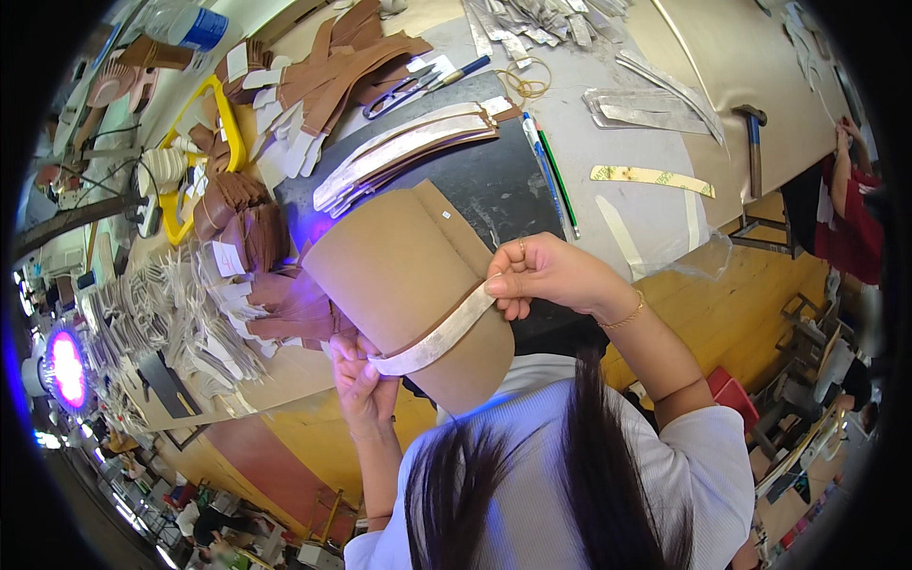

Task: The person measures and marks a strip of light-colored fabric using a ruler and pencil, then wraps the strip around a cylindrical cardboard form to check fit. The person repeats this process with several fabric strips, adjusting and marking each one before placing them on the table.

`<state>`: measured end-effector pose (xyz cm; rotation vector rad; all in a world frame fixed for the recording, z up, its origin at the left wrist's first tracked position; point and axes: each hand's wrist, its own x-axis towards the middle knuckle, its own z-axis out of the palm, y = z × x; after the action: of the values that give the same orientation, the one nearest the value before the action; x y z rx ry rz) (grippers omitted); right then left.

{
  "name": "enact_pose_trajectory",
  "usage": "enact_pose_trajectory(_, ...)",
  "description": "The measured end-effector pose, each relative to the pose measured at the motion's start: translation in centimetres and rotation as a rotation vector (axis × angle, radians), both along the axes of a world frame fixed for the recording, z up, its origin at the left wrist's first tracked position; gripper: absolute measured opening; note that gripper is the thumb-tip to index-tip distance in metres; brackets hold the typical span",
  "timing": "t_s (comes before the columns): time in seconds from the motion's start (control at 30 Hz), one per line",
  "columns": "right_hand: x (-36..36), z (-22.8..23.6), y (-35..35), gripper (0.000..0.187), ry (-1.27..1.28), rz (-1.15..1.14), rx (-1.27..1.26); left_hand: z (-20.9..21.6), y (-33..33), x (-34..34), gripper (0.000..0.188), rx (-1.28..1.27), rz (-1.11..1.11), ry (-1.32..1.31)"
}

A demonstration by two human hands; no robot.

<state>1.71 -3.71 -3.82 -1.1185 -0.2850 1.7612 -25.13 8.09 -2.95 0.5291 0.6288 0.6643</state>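
A curved strip (439, 342), whitish on its face with a brown edge, stretches across a large tan curved sheet (380, 255). My left hand (363, 382) pinches the strip's left end. At the other end, my right hand (543, 275) has thumb and fingers closed on it, beside the sheet's right edge. The sheet bends down toward my lap. Behind it a stack of similar brown-and-white strips (408, 152) lies on a dark board (475, 195).
Scissors (391, 99), pens (556, 176) and a hammer (753, 152) lie on the table. Brown leather pieces (328, 71), a yellow-framed tray (231, 123) and many pale strips (161, 313) crowd the left. Another person's hand (845, 133) shows at far right.
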Motion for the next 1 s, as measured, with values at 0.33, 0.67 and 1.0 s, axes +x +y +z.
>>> enact_pose_trajectory(0.33, -2.3, -0.9, -0.6, 0.024, -0.258, -0.119, 0.023, -0.2, -0.1, 0.2, 0.035, 0.059, 0.001, 0.070)
enact_pose_trajectory(0.67, -3.8, 1.0, -2.9, 0.026, -0.632, -0.153, 0.269, 0.0, -0.6, -0.1, 0.036, 0.060, 0.022, 0.107)
enact_pose_trajectory(1.0, -9.3, 9.2, 2.5, 0.075, -1.591, 0.373, 0.965, 0.6, -1.9, -1.1, 0.034, -0.023, 0.145, -0.021)
